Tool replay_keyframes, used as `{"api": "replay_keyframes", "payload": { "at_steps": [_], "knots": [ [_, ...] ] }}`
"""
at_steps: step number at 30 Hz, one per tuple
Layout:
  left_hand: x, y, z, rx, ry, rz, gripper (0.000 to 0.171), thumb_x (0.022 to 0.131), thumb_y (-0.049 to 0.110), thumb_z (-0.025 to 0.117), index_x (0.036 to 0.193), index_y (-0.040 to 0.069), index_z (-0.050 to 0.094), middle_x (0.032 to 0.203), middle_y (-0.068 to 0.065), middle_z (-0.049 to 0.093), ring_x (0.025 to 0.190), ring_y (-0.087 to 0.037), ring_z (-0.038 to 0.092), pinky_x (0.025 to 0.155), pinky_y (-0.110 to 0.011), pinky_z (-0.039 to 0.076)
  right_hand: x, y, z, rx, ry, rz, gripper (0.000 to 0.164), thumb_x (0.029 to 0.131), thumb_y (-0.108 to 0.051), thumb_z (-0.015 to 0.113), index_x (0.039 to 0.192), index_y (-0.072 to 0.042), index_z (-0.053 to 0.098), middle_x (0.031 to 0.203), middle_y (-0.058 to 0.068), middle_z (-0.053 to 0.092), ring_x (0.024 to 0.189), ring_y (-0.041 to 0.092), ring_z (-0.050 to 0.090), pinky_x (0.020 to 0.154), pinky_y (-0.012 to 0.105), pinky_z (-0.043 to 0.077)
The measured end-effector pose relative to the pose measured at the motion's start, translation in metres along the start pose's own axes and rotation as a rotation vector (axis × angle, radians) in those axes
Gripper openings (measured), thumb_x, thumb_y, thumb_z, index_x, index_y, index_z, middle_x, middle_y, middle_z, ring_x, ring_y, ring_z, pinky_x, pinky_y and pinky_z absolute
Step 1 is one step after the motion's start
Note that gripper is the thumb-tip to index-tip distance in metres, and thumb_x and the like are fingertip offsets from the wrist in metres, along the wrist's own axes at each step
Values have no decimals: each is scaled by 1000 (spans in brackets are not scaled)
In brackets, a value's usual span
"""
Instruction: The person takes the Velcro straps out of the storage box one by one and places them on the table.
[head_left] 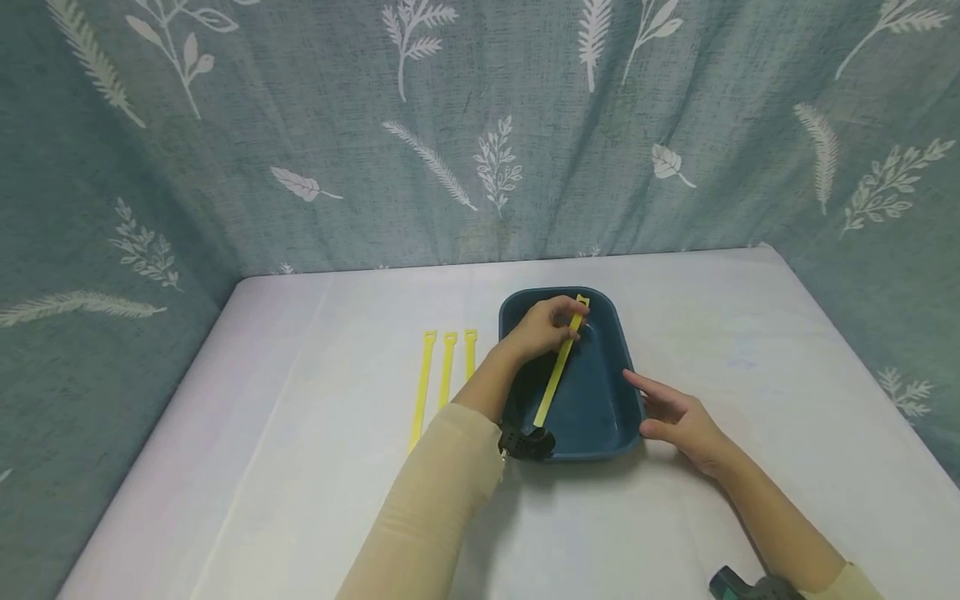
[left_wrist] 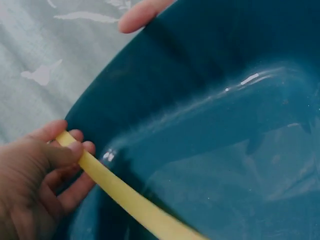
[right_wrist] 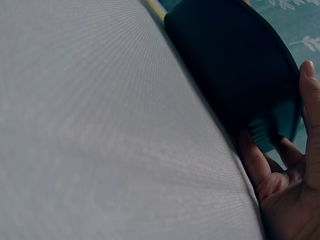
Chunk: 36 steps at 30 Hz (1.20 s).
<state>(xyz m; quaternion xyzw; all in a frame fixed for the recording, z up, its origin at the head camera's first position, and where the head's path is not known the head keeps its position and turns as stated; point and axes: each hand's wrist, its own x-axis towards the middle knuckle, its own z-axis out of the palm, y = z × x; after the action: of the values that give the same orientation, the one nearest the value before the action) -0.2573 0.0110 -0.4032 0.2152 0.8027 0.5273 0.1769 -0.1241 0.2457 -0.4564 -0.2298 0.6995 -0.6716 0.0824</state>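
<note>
My left hand [head_left: 538, 330] reaches into a dark blue rectangular plastic bin [head_left: 600, 400] and pinches a yellow slotted-head strap [head_left: 557, 377] near its top end. The strap slants down across the bin's inside. In the left wrist view, thumb and fingertips grip the yellow strap [left_wrist: 117, 187] beside the bin wall [left_wrist: 200, 55]. My right hand [head_left: 686, 427] rests against the outside of the bin's right wall, fingers loosely bent. The right wrist view shows those fingers [right_wrist: 256, 159] touching the bin's dark side [right_wrist: 225, 65] low down.
Left of the bin, several matching yellow straps lie side by side, including the leftmost strap [head_left: 423, 383]; my left forearm partly hides them. A white cloth [head_left: 300, 500] covers the table. Green leaf-patterned curtain [head_left: 337, 225] hangs along the back and sides.
</note>
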Motion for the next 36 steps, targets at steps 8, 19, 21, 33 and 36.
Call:
{"api": "replay_keyframes", "payload": {
  "at_steps": [8,19,21,33,36],
  "knots": [
    [-1,5,-3,-179,-7,-27,49,84,-3,67,131,9,55,127,-12,60,89,-17,66,66,-30,57,0,-3,-1,-20,-1,7,58,89,-8,65,141,-2,42,140,-20,45,129,-7,37,100,11,32],
    [-4,14,-20,-243,-54,-79,51,86,0,65,134,11,52,131,-11,58,91,-14,64,66,-29,55,1,-4,-2,-18,-14,20,59,88,-8,65,141,-2,41,139,-21,45,127,-7,40,98,12,36],
    [-5,16,-24,-248,-52,-84,50,86,0,65,134,11,52,131,-10,57,94,-16,64,68,-30,55,1,-4,-2,-13,-9,28,59,88,-8,65,142,-3,41,139,-22,45,126,-7,40,97,12,37],
    [-14,27,-51,-288,-20,-73,48,87,0,64,133,12,52,131,-11,55,106,-19,63,78,-35,55,1,0,0,12,10,44,59,87,-7,66,142,-9,43,137,-23,44,121,-6,45,92,18,45],
    [-18,28,-57,-309,-15,-77,49,88,1,64,133,12,52,132,-13,54,104,-17,63,76,-32,55,0,0,1,15,17,52,59,88,-8,66,142,-12,44,137,-23,43,120,-5,45,89,21,48]
  ]
}}
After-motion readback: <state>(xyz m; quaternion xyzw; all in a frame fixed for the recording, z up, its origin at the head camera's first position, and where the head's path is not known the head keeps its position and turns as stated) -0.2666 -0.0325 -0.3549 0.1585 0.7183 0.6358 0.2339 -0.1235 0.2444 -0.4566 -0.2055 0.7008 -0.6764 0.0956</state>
